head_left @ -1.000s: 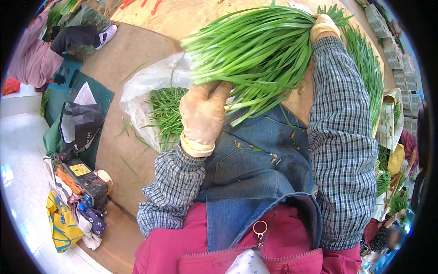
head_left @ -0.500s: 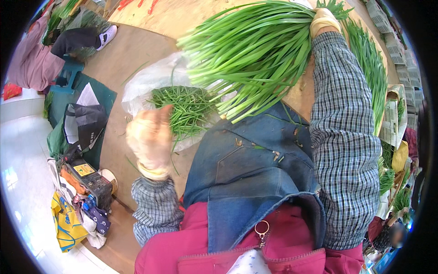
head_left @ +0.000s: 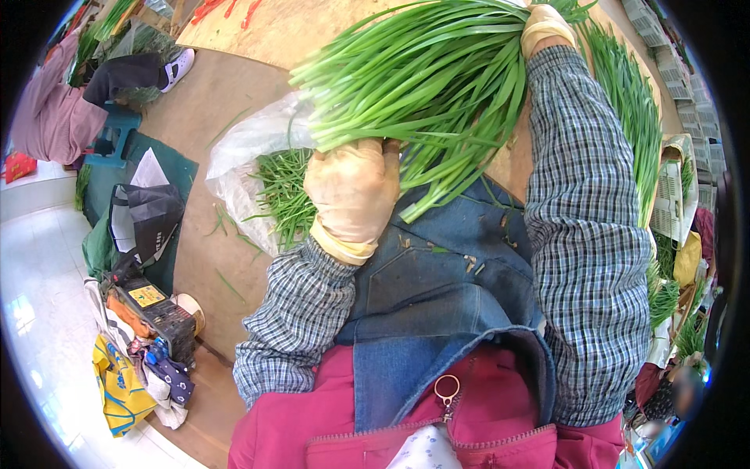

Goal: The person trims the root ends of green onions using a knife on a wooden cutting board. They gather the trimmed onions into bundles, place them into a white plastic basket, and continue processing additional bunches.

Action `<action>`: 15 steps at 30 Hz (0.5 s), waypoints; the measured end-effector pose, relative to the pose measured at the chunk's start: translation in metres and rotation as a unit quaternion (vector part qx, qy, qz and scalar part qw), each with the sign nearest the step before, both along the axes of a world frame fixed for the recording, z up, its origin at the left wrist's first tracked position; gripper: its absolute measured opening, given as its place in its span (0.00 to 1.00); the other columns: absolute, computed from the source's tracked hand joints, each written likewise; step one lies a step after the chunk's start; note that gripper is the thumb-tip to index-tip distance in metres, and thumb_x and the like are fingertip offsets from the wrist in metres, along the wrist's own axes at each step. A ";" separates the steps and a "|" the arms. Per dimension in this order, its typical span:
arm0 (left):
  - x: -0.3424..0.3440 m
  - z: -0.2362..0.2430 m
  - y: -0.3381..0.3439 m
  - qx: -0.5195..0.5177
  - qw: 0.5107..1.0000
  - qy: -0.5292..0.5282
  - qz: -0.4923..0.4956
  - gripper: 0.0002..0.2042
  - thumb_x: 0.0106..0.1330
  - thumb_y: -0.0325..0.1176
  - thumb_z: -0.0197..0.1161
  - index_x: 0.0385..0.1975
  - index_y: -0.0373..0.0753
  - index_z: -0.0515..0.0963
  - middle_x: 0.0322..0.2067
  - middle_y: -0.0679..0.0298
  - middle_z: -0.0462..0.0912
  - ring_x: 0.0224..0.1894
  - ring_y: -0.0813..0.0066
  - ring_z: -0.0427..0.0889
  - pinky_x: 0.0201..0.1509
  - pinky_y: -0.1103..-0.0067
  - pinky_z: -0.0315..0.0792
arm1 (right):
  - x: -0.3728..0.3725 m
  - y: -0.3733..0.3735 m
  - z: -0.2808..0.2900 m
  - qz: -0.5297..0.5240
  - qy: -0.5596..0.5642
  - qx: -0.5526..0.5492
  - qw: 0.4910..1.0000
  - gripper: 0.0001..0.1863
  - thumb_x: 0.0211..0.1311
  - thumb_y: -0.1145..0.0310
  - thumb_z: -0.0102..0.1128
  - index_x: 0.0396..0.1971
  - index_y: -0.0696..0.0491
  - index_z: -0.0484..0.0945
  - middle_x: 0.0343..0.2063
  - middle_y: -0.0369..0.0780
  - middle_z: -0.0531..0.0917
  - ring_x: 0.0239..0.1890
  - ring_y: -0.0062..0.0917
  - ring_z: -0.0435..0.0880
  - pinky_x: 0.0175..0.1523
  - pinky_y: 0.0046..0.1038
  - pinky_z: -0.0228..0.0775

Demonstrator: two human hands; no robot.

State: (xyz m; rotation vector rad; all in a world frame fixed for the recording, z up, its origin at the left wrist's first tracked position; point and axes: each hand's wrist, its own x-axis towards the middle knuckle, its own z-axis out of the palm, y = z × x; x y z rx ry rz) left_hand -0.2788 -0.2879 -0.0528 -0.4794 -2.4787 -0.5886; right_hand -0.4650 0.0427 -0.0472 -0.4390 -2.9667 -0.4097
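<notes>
From the head view, best to hold this long, green, leafy bunch (head_left: 422, 86) snugly, I'd judge, and handle stalks singly. It fans out between the hands: pale-gloved right hand (head_left: 549, 31) gripping, arm stretched forward; pale-gloved left hand (head_left: 351, 184) at the stems, elbow bent, fingertips partly hidden, pinch unclear.

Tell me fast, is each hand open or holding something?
Left hand: at the green bundle, grip partly hidden; can't tell if open or closed.
Right hand: closed, holding the green bundle.
</notes>
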 end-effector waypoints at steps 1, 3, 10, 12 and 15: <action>0.000 0.000 0.002 -0.014 1.000 -0.014 0.008 0.06 0.51 0.32 0.65 0.24 0.39 0.76 0.18 0.60 0.76 0.21 0.60 0.76 0.28 0.69 0.70 | 0.002 -0.001 0.002 -0.001 0.002 0.000 1.000 0.19 0.63 0.70 0.52 0.55 0.45 0.73 0.51 0.42 0.78 0.54 0.32 0.76 0.59 0.30 0.68; 0.001 -0.002 0.000 -0.025 1.000 -0.010 0.002 0.04 0.50 0.29 0.64 0.24 0.39 0.76 0.18 0.59 0.76 0.21 0.60 0.76 0.27 0.69 0.70 | 0.000 -0.006 -0.001 0.002 0.004 -0.004 1.000 0.19 0.63 0.70 0.52 0.55 0.45 0.73 0.51 0.42 0.78 0.54 0.32 0.76 0.59 0.30 0.68; 0.024 -0.030 -0.110 -0.045 0.992 0.035 0.116 0.04 0.57 0.28 0.64 0.24 0.38 0.75 0.17 0.59 0.75 0.17 0.63 0.74 0.20 0.72 0.68 | 0.003 -0.004 0.003 0.002 0.013 -0.008 1.000 0.20 0.63 0.70 0.52 0.55 0.45 0.73 0.51 0.43 0.78 0.54 0.32 0.76 0.59 0.30 0.68; 0.040 -0.035 -0.141 -0.132 0.957 -0.104 0.235 0.07 0.57 0.30 0.65 0.20 0.36 0.76 0.17 0.58 0.75 0.17 0.62 0.74 0.22 0.71 0.69 | 0.001 -0.005 0.004 0.005 0.013 -0.012 1.000 0.20 0.62 0.70 0.52 0.55 0.45 0.73 0.51 0.43 0.78 0.54 0.32 0.76 0.58 0.30 0.68; 0.049 -0.038 -0.128 0.032 0.955 -0.237 0.174 0.09 0.56 0.33 0.67 0.23 0.33 0.79 0.21 0.57 0.77 0.23 0.66 0.77 0.30 0.73 0.71 | 0.001 -0.005 0.003 0.005 0.010 -0.014 1.000 0.20 0.62 0.71 0.52 0.55 0.45 0.73 0.51 0.43 0.78 0.54 0.32 0.76 0.58 0.30 0.68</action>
